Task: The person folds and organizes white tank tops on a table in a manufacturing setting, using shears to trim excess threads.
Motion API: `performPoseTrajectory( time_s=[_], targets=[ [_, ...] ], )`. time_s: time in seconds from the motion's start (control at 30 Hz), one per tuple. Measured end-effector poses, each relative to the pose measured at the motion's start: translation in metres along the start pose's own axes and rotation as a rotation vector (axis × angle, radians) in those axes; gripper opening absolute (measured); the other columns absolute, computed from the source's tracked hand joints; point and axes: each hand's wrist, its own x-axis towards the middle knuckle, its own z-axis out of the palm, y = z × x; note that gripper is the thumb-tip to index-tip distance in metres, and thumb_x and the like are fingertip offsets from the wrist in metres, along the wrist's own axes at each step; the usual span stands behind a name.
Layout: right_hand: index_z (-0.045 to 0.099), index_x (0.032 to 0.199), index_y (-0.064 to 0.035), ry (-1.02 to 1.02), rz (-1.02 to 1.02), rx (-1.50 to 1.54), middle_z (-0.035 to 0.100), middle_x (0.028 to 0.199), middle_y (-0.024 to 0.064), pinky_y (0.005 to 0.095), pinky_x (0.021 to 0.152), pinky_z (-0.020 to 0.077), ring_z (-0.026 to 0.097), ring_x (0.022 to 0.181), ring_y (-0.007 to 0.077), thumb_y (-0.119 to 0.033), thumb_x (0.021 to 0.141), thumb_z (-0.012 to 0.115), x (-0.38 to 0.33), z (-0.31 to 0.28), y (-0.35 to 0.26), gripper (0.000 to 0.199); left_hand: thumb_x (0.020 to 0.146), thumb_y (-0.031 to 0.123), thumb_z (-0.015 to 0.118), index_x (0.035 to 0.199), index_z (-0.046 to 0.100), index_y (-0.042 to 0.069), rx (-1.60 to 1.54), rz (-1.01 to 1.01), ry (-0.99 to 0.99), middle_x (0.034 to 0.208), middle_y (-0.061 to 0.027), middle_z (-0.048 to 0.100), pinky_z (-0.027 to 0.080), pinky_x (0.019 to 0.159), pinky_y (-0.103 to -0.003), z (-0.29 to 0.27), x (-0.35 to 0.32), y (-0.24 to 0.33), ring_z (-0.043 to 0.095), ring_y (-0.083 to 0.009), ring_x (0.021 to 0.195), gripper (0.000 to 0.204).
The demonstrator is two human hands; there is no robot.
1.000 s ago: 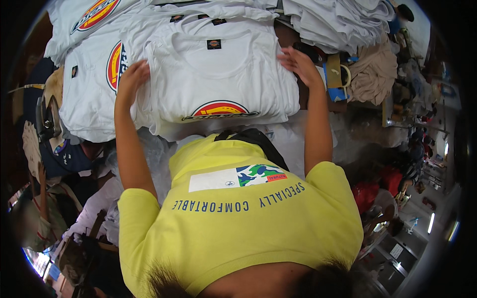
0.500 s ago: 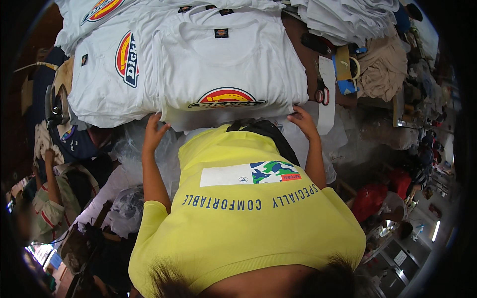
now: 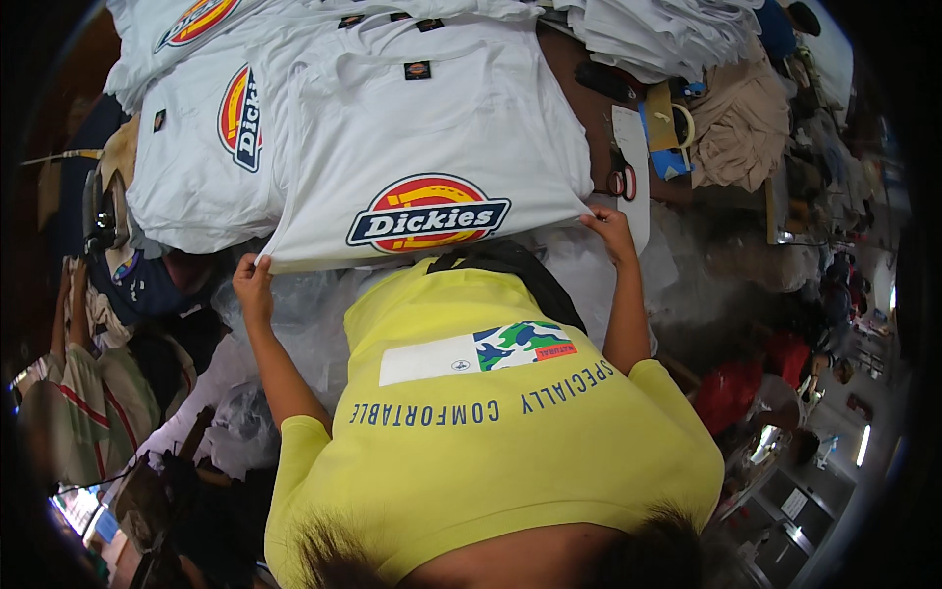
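Observation:
A white T-shirt (image 3: 422,133) with a red, yellow and dark blue printed logo lies on top of a stack at the table's front edge. My left hand (image 3: 253,280) pinches its near left corner and pulls the cloth out past the edge, toward me. At the near right corner, my right hand (image 3: 610,234) grips the same shirt between thumb and fingers. The front panel is stretched between both hands, with the logo fully visible. Left of it lies another pile of white T-shirts (image 3: 191,182) with the same print.
Right of the shirts lie red-handled scissors (image 3: 621,177) on a white strip, a tape roll (image 3: 684,126) and beige cloth (image 3: 743,128). White garments (image 3: 657,34) are heaped behind. An iron (image 3: 98,211) stands at left, near another person's hands (image 3: 74,285). Clear plastic (image 3: 240,422) hangs below the table.
Both hands have closed on the shirt's near corners. My left hand has moved left and toward me, drawing the hem out and flattening the front, so the logo shows whole.

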Motion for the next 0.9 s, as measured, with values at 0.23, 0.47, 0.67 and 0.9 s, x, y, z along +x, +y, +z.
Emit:
performPoseTrajectory(
  time_s=[0.23,0.47,0.67,0.9],
  targets=[
    [0.053,0.105,-0.0002,0.106,-0.037,0.177,0.061,0.087,0.0040,0.0199,0.073,0.0435,0.056,0.079,0.0093,-0.001,0.074,0.069,-0.006,0.022,0.010,0.035,0.085,0.016,0.063,0.096,0.047,0.010,0.064,-0.003,0.169,0.079,-0.0026,0.058,0.046,0.064,-0.024,0.001,-0.005,-0.033,0.055,-0.0093,0.072,0.020],
    [0.058,0.098,-0.0001,0.350,-0.111,-0.326,0.062,0.090,0.0070,0.0248,0.072,0.0463,0.059,0.085,0.0131,-0.001,0.077,0.063,0.003,0.034,0.019,0.021,0.082,0.007,0.060,0.097,0.053,0.001,0.884,0.529,0.580,0.093,-0.0094,0.058,0.044,0.076,-0.032,0.070,0.015,-0.015,0.056,-0.0207,0.085,0.018],
    [0.059,0.107,-0.0059,0.292,-0.697,-0.558,0.061,0.107,0.0114,0.0328,0.085,0.0447,0.058,0.098,0.0263,-0.011,0.086,0.055,0.005,0.122,-0.065,0.022,0.081,0.001,0.052,0.106,0.055,0.005,0.999,0.868,-0.013,0.111,-0.0128,0.054,0.035,0.094,-0.042,0.167,-0.003,0.035,0.048,-0.0303,0.111,0.026],
    [0.038,0.134,-0.0151,0.059,-0.863,-1.240,0.034,0.142,0.0007,0.0444,0.106,0.0204,0.029,0.131,0.0209,-0.041,0.091,0.040,0.071,0.176,-0.084,0.050,0.091,0.032,0.044,0.134,0.036,0.005,1.444,0.870,-0.223,0.140,-0.0113,0.035,0.019,0.107,-0.046,0.201,0.059,0.023,0.028,-0.0261,0.132,0.051]
  ],
)
